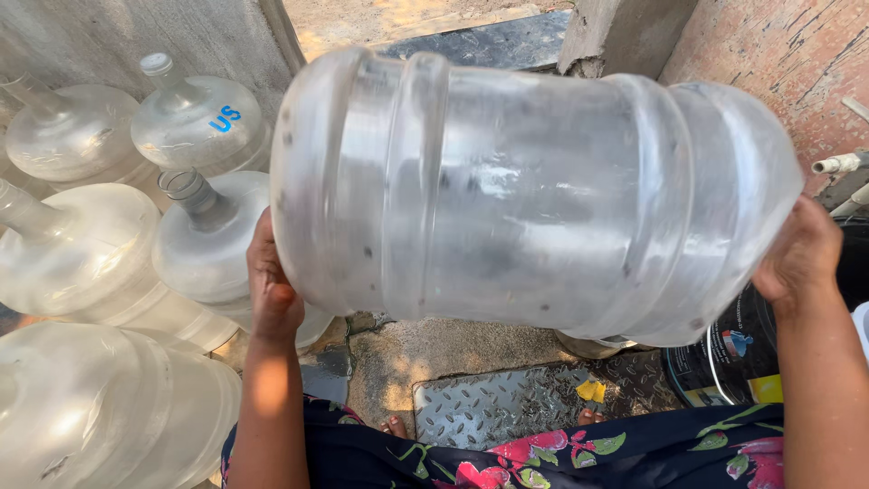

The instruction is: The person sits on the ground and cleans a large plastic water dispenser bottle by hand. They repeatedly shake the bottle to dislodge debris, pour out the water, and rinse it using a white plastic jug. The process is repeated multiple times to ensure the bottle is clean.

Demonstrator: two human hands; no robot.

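We have a big clear plastic water jug (534, 195) lifted off the ground and turned on its side in front of us, at about chest height; this looks like the carrying or turning step of handling an empty jug. Our left hand (270, 285) presses flat against its base end, fingers spread wide on the plastic; our right hand (801, 254) cups the shoulder end, fingers curled round the curve; neither hand closes fully, the jug being clamped between the two palms. The next move, we judge, calls for steady pressure from both sides, since the smooth wall offers no handle and could slip; the neck is hidden from us, so we cannot tell whether it is capped.

The jug looks empty, cloudy and scuffed, with moulded ribs round its body and small dark specks on the wall. To our left stand other jugs (204, 240) of the same kind, packed close; below us lie a steel tread plate (489, 407) and concrete.
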